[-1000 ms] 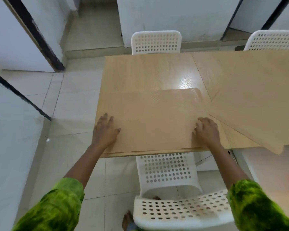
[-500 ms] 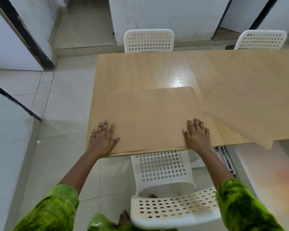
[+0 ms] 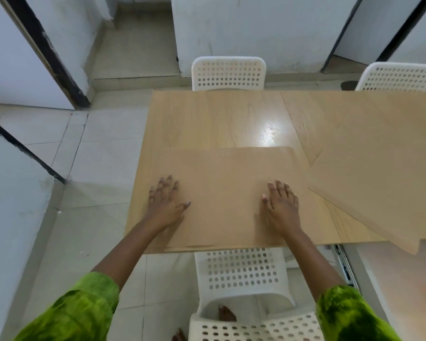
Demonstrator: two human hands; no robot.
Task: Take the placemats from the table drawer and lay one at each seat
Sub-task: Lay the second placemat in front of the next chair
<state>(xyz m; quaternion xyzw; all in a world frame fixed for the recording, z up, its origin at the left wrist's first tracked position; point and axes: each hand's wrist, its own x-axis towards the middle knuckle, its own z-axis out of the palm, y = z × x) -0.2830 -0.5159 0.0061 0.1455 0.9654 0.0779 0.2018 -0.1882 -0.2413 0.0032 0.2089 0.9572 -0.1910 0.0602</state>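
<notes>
Pale tiled floor, white walls

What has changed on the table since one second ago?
Both hands slid inward over the placemat: the left hand from near its left edge, the right hand from its right edge, its curled fingers now flat. Nothing was gripped or released. The placemat stays before the near chair; the other placemats stay at the right.

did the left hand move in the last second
Yes. The left hand has slid right, from the left edge of the table inward across the placemat.
</notes>
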